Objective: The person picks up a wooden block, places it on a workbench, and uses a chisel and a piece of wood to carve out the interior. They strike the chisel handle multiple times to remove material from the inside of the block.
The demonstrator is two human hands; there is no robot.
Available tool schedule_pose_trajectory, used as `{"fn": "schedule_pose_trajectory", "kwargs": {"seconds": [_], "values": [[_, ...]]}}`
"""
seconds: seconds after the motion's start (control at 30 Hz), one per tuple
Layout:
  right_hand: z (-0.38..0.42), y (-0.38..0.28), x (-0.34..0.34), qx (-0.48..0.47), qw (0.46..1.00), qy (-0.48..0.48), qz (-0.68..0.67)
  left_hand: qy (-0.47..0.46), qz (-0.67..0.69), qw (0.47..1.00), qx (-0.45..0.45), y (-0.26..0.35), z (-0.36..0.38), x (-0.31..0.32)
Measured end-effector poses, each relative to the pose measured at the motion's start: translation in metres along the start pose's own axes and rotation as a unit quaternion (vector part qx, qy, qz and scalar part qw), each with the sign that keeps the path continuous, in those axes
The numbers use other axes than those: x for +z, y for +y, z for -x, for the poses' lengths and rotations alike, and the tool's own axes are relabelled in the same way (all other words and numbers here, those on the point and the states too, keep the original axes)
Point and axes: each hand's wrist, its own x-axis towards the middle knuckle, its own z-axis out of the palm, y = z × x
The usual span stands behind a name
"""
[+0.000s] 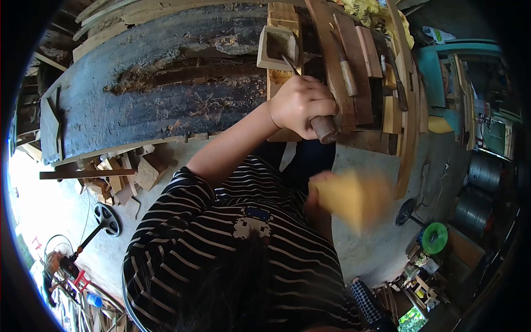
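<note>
My left hand [306, 105] is wrapped round the brown wooden handle of a chisel [324, 129]. Its thin blade reaches down into the square hollow of a small wooden block [270, 54], which sits tilted on a yellowish beam [283, 13] on the bench. Lower and to the right, my right hand [316, 200] grips a yellowish wooden block [357, 199], held in the air apart from the chisel. Both this block and the right hand are smeared by motion, and most of the right fingers are hidden.
The dark, rough-topped workbench [149, 83] stretches left. A light-handled chisel [348, 77] and a dark-handled tool [400, 91] lie among boards to the right. Wood offcuts [119, 174] are piled below the bench, and a standing fan [434, 238] is at the lower right.
</note>
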Motion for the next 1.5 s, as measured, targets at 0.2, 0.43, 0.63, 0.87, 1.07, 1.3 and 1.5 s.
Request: {"fn": "schedule_pose_trajectory", "kwargs": {"seconds": [0.2, 0.43, 0.63, 0.87, 1.07, 1.3, 1.5], "values": [[-0.020, -0.001, -0.007, -0.128, 0.988, -0.039, -0.083, -0.005, -0.013, 1.000, 0.021, -0.001, 0.003, 0.000], [-0.001, -0.002, 0.015, 0.100, 0.991, 0.092, -0.004, 0.024, -0.026, 0.998, 0.048, -0.003, 0.009, 0.002], [-0.012, -0.025, 0.021, 0.103, 0.981, 0.083, 0.140, 0.030, -0.051, 0.997, 0.054, 0.001, 0.011, 0.001], [-0.004, -0.017, 0.011, 0.004, 0.998, 0.064, -0.004, 0.056, -0.064, 0.995, 0.057, 0.001, 0.012, 0.005], [0.030, 0.020, 0.007, -0.084, 0.996, 0.011, -0.032, 0.013, -0.062, 0.994, 0.089, 0.006, 0.020, 0.005], [0.004, -0.034, 0.010, 0.176, 0.984, -0.011, 0.034, 0.016, -0.085, 0.993, 0.078, -0.003, 0.022, 0.010], [0.000, -0.030, 0.008, 0.214, 0.974, -0.040, 0.066, 0.033, -0.071, 0.994, 0.075, -0.002, 0.026, 0.011]]}}
